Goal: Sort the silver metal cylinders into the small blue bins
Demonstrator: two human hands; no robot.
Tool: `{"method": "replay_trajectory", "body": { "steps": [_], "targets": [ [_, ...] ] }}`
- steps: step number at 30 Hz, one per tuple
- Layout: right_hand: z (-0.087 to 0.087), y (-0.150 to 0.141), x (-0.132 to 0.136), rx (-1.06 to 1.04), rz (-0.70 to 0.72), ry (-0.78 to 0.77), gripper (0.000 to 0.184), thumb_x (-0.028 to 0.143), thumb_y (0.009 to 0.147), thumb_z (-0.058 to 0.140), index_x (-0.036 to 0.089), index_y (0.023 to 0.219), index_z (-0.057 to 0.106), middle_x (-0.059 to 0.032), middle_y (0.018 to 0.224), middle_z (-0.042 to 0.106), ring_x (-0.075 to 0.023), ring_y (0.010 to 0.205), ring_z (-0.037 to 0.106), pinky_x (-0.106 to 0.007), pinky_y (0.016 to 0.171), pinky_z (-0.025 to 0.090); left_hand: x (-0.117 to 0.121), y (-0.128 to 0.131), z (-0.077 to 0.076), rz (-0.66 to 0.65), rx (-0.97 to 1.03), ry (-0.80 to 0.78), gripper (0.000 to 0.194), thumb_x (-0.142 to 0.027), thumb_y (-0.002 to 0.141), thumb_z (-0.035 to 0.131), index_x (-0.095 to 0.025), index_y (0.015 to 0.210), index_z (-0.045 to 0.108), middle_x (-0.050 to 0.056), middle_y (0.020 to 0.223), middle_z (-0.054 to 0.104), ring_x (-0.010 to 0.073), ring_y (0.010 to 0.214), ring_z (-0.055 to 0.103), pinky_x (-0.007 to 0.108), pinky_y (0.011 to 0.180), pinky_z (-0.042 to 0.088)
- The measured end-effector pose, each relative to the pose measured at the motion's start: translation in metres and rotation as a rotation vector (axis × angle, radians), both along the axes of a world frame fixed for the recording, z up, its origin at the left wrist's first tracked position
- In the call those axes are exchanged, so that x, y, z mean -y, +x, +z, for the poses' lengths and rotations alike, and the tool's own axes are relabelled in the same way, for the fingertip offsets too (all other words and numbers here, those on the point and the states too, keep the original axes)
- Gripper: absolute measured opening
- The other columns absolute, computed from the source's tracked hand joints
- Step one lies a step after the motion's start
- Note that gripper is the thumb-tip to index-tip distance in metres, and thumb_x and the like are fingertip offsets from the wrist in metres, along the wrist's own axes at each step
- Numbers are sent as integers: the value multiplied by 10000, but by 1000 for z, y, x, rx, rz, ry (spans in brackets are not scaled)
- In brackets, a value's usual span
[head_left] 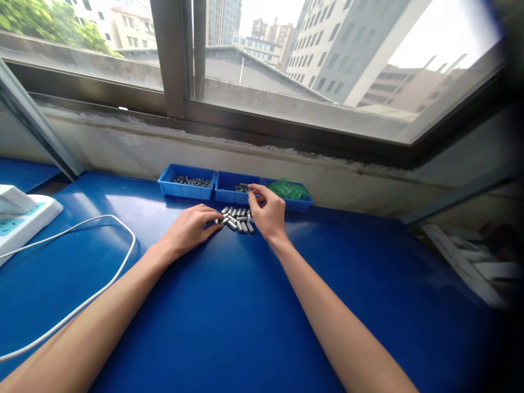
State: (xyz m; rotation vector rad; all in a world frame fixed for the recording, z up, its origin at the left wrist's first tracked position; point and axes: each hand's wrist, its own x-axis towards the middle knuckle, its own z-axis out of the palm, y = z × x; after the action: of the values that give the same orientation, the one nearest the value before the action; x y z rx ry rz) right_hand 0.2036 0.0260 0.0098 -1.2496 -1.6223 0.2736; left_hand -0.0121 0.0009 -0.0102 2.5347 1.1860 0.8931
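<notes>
A small heap of short grey metal cylinders [238, 218] lies on the blue table [229, 305] in front of three blue trays. My left hand [190, 228] rests palm down at the heap's left edge, its fingertips touching the cylinders. My right hand [268, 212] is raised over the heap's right side, with thumb and fingers pinched together at the near rim of the middle tray [229, 192]; what they hold is too small to make out. A few cylinders lie in that middle tray.
The left tray [186, 184] holds several small dark parts; the right tray [301, 203] holds green bags. A white power strip [18, 215] and its white cable [94, 295] lie at the left. A wall and window stand behind; shelving is at the right.
</notes>
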Motion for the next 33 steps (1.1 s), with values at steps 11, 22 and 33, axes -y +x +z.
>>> {"method": "replay_trajectory", "body": {
  "steps": [11, 22, 33],
  "targets": [
    [-10, -1, 33, -68, 78, 6, 183, 246, 896, 543, 201, 974, 702, -37, 883, 736, -165, 713, 662, -276, 659, 524, 5, 15, 12, 173, 715, -454, 384, -492, 811, 697, -148, 976, 743, 88, 929, 759, 221, 833, 724, 317, 763, 584],
    [-14, -3, 37, 53, 137, 40, 166, 194, 885, 535, 199, 922, 697, -20, 841, 716, -139, 630, 606, -264, 641, 498, 7, 18, 15, 202, 958, -679, 446, -531, 766, 734, -106, 900, 721, 105, 828, 755, 230, 762, 745, 328, 747, 620],
    [-11, -4, 38, 54, 137, -7, 177, 223, 885, 520, 209, 920, 693, -29, 851, 716, -159, 654, 615, -286, 664, 511, 5, 14, 9, 188, 968, -675, 538, -488, 689, 811, -127, 1081, 734, 131, 1072, 749, 276, 1053, 694, 388, 979, 532]
  ]
}}
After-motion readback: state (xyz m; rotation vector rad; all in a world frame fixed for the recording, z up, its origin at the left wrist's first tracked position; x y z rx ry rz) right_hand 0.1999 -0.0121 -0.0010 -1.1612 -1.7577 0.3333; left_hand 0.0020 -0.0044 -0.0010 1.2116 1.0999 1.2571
